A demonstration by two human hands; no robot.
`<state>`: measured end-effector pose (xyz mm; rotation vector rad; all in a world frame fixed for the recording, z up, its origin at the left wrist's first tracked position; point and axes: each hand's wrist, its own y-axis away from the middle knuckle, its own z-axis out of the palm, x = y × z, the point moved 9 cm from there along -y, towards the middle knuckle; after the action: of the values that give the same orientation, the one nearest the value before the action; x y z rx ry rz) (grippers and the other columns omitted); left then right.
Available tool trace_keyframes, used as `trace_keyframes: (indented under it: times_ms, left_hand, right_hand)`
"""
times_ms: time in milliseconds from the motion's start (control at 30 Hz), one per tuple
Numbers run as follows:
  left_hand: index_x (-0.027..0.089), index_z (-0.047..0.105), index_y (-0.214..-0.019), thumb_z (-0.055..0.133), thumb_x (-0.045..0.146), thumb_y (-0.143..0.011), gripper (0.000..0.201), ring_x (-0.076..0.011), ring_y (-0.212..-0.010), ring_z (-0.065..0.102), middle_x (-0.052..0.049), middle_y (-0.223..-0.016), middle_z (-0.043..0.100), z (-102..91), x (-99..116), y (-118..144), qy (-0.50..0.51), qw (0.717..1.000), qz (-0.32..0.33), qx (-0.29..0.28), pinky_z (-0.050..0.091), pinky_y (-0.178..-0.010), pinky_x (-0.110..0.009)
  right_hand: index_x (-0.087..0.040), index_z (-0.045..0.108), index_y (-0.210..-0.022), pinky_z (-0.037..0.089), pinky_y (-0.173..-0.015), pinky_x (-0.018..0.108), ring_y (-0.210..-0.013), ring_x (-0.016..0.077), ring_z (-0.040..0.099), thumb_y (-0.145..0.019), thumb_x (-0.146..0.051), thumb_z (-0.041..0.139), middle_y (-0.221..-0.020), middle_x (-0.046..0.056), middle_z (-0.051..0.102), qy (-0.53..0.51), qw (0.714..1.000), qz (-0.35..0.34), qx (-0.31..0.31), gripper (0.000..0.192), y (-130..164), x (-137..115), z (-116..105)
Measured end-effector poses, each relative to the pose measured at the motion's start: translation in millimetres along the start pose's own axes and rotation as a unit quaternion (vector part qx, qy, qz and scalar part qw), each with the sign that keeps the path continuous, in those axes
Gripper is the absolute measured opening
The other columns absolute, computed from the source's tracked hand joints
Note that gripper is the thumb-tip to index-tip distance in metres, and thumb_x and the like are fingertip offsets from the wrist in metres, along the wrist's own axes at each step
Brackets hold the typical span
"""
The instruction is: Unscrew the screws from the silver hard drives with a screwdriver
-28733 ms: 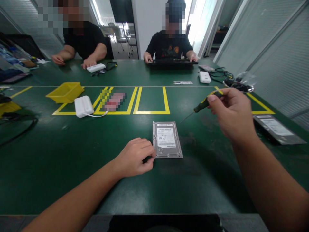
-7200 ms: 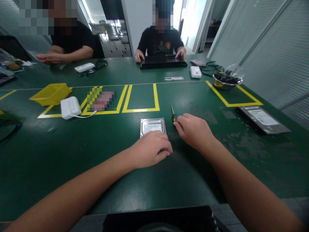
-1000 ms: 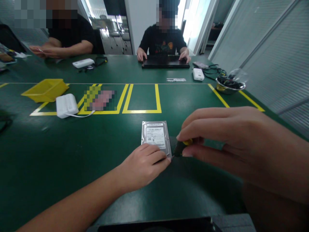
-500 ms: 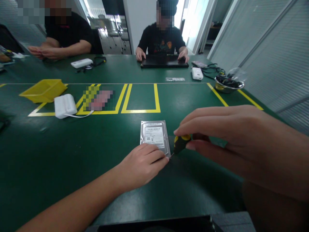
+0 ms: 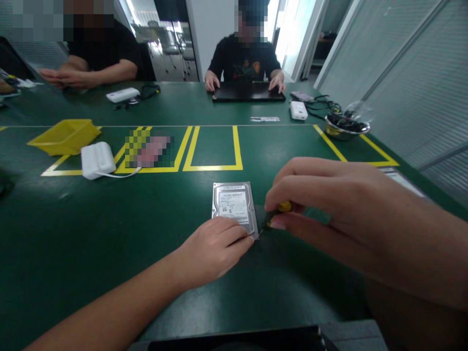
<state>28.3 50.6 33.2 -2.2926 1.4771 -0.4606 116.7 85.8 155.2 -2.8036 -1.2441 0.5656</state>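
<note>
A silver hard drive (image 5: 234, 204) with a white label lies flat on the green table (image 5: 120, 224) in front of me. My left hand (image 5: 217, 248) grips its near end, fingers over the top and thumb at the near right corner. In my right hand (image 5: 329, 200) is a short black and yellow screwdriver (image 5: 284, 207), pinched between thumb and fingers. Its thin shaft slants down to the drive's near right corner, close to my left thumb. Whether a screw sits under the tip is too small to tell.
Yellow tape (image 5: 212, 168) marks squares on the table. Left stand a yellow bin (image 5: 66, 136) and a white power bank (image 5: 98, 161) with a cable. At the right is a metal bowl (image 5: 347, 131) of cables. Across sit two people, one with hands on a black panel (image 5: 248, 92).
My right hand's fingers have shifted around the screwdriver handle, which looks turned and more covered now. The left hand and the hard drive have stayed in place.
</note>
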Motion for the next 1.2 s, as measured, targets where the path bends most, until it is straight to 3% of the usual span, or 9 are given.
trace_keyframes:
  times_ms: [433,633,867,1033,1200]
  left_hand:
    - [0.013,0.066,-0.115,0.055,0.018,-0.094,0.024,-0.0222,-0.093,0.066,-0.01,-0.098,0.07,1.1,-1.0,1.1,-0.001,1.0,-0.004,-0.017,0.057,-0.08,-0.038]
    - [0.014,0.066,-0.114,0.056,0.017,-0.093,0.023,-0.0224,-0.092,0.065,-0.01,-0.099,0.07,1.1,-1.3,1.4,0.007,1.0,-0.008,-0.018,0.057,-0.08,-0.038]
    - [0.013,0.066,-0.114,0.056,0.018,-0.093,0.023,-0.0223,-0.095,0.065,-0.011,-0.1,0.07,-0.2,-0.1,1.2,0.0,1.0,-0.005,-0.009,0.057,-0.082,-0.038]
    - [0.014,0.066,-0.114,0.056,0.017,-0.093,0.023,-0.0222,-0.094,0.065,-0.01,-0.1,0.07,-0.8,-0.3,0.9,0.001,1.0,-0.006,-0.011,0.058,-0.081,-0.038]
    - [0.014,0.066,-0.115,0.057,0.017,-0.093,0.025,-0.0229,-0.096,0.065,-0.01,-0.102,0.07,0.7,-0.7,1.8,0.007,1.0,-0.007,-0.018,0.058,-0.083,-0.039]
  right_hand:
    - [-0.023,0.071,-0.106,0.043,-0.068,0.027,-0.08,0.0142,0.061,-0.091,-0.021,0.052,-0.101,0.003,0.068,0.009,1.0,-0.014,-0.015,0.024,1.9,5.4,-2.8]
    - [-0.022,0.071,-0.103,0.046,-0.077,0.025,-0.085,0.0132,0.063,-0.09,-0.013,0.048,-0.105,0.003,0.069,-0.022,0.998,-0.05,-0.029,0.027,2.8,2.2,-3.3]
    - [-0.023,0.07,-0.094,0.042,-0.069,0.024,-0.081,0.0126,0.06,-0.093,-0.022,0.051,-0.104,0.003,0.066,-0.031,0.999,-0.018,-0.032,0.019,0.7,0.4,-0.3]
    - [-0.021,0.068,-0.102,0.042,-0.068,0.025,-0.08,0.0145,0.061,-0.091,-0.021,0.053,-0.097,0.002,0.068,-0.015,1.0,-0.018,-0.016,0.018,0.8,-0.9,-2.4]
    - [-0.022,0.071,-0.1,0.045,-0.073,0.024,-0.086,0.0134,0.062,-0.091,-0.013,0.048,-0.108,0.004,0.067,-0.023,0.998,-0.043,-0.027,0.026,1.9,-3.3,-3.7]
